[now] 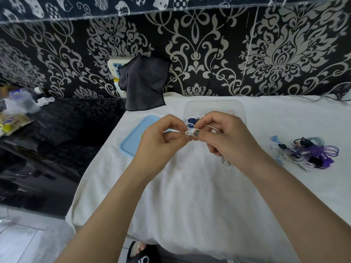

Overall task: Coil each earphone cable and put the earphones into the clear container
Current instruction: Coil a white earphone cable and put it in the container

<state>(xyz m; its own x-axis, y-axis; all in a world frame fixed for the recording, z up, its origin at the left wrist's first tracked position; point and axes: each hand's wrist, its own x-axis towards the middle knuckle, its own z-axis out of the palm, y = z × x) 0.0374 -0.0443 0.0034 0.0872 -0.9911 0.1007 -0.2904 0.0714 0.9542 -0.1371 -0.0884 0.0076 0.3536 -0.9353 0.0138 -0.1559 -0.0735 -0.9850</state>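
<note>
Both hands, left hand (161, 137) and right hand (224, 137), pinch a thin white earphone cable (190, 132) before the clear plastic container (214, 107). The right palm hides most of its coil. The container's contents are blurred.

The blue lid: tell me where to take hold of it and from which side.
Grip the blue lid by its near left edge, coming from the left. It lies flat on the white towel, so a hand must pinch its rim. Its right part sits behind the left hand, and the clear container stands on that side.
</note>
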